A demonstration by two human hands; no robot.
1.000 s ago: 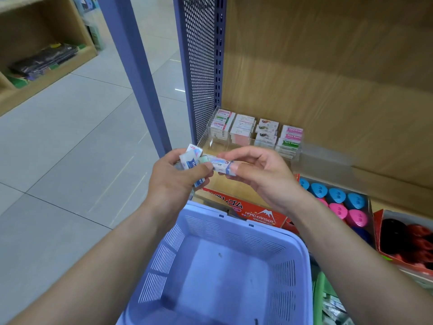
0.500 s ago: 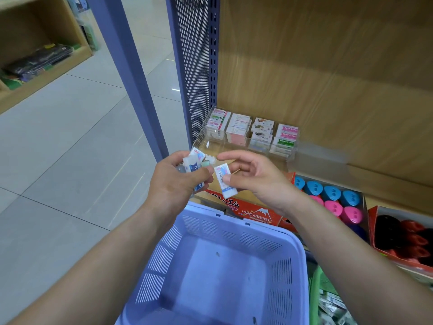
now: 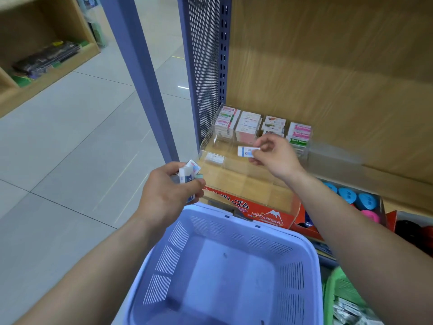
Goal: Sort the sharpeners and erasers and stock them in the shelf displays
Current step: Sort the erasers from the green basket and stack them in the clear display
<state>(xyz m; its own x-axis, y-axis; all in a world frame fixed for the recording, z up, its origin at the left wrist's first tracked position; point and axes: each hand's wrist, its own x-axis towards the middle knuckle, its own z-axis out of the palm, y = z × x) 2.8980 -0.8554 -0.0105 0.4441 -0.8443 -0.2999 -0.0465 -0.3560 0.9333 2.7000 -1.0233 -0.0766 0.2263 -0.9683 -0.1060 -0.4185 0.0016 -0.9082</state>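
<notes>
Reaching forward from beside the left hand [image 3: 167,195], the right hand [image 3: 274,154] now pinches one eraser [image 3: 246,151] over the clear shelf display [image 3: 212,146]. Left fingers grip several erasers [image 3: 188,173] above the basket [image 3: 314,252].

Shelf [image 3: 396,184]: wooden board, wooden back, blue perforated side panel [image 3: 206,66].
Clear display tray [image 3: 332,156]: on the board, in its left corner.
Eraser stacks [image 3: 249,124]: 4, along the tray's back.
Single eraser [image 3: 214,157]: front-left compartment.

blue post [image 3: 140,78], grey tiled floor [image 3: 70,137], green basket [image 3: 328,301]
</notes>
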